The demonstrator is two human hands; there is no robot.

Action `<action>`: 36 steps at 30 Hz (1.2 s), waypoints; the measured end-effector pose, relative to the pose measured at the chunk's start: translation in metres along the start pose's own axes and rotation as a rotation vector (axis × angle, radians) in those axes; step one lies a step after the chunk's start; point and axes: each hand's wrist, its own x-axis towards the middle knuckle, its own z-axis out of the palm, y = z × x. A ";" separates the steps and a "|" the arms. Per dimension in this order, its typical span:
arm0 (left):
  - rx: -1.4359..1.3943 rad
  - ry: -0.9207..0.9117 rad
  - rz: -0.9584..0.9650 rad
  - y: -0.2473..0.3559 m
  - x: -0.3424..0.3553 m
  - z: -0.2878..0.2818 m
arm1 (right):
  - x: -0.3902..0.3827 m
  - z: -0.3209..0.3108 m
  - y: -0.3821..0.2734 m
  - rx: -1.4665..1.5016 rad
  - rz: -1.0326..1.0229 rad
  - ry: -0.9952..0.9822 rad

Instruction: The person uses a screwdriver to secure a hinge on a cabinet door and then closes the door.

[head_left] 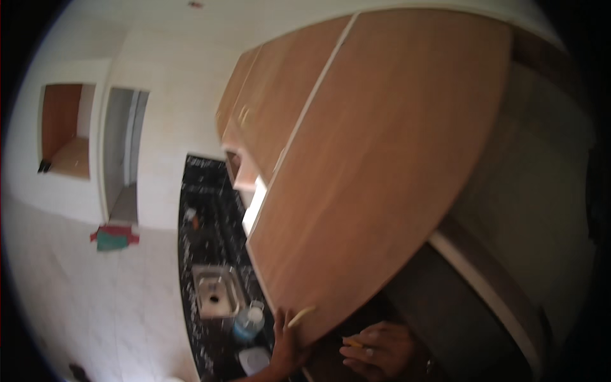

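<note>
A large light-brown wooden cabinet door [388, 146] fills the middle and upper right, standing at a slant. My left hand [286, 344] is closed at its lower left corner, fingers against the edge, beside a curved cream pull handle [301, 316]. To the right of that, my right hand [382, 350] is closed with a small yellow-orange thing [352, 342] pinched in its fingers. Its kind is too small and blurred to tell. A dark opening lies behind and below the door's lower edge.
A black speckled countertop [213, 239] runs along the left with a steel sink [218, 291]. Near my left hand stand a blue-and-white container [247, 323] and a whitish item [254, 360]. Red and green cloths [113, 240] lie on the pale floor.
</note>
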 end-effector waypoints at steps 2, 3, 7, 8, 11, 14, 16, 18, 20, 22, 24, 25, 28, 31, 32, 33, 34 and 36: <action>0.062 0.031 0.041 0.016 -0.001 -0.008 | -0.018 -0.007 0.011 -0.048 0.032 0.145; 0.041 0.020 0.125 0.007 -0.001 0.000 | -0.028 -0.010 0.015 -0.064 0.118 0.186; -0.078 0.071 0.096 0.009 -0.008 0.001 | -0.058 -0.008 0.024 -0.058 0.223 0.322; -0.024 0.115 0.152 0.018 -0.001 -0.001 | -0.064 -0.009 0.024 -0.059 0.281 0.333; 0.056 0.187 0.185 0.030 0.003 -0.006 | -0.073 -0.005 0.038 -0.083 0.302 0.365; -0.071 0.146 0.068 0.020 -0.003 -0.007 | -0.072 0.001 0.049 -0.053 0.337 0.359; -0.270 0.116 -0.069 0.004 -0.015 -0.008 | -0.080 0.009 0.061 -0.114 0.328 0.374; -0.531 0.138 -0.245 -0.019 -0.035 -0.019 | -0.085 0.013 0.070 -0.154 0.316 0.386; -0.749 0.224 -0.368 -0.040 -0.056 -0.038 | -0.092 0.010 0.075 -0.118 0.467 0.305; -0.807 0.342 -0.386 -0.050 -0.058 -0.065 | -0.104 0.007 0.082 -0.014 0.583 0.263; -0.679 0.492 -0.397 -0.035 -0.036 -0.099 | -0.115 0.013 0.094 0.095 0.703 0.212; -0.647 0.490 -0.354 -0.037 -0.029 -0.126 | -0.121 0.027 0.107 0.086 0.633 0.271; -0.884 0.802 -0.412 -0.025 -0.006 -0.170 | -0.097 0.029 0.090 0.199 0.786 0.341; -0.609 0.758 -0.293 -0.129 0.008 -0.204 | -0.111 0.045 0.102 0.029 0.685 0.321; -0.856 0.821 -0.257 -0.153 0.017 -0.222 | -0.112 0.050 0.106 0.057 0.689 0.320; -0.902 0.797 -0.247 -0.157 0.032 -0.227 | -0.116 0.054 0.112 0.028 0.638 0.329; -0.948 0.773 -0.238 -0.161 0.050 -0.233 | -0.118 0.057 0.114 0.000 0.588 0.338; -0.977 0.782 -0.332 -0.172 0.091 -0.241 | -0.124 0.059 0.108 -0.045 0.668 0.262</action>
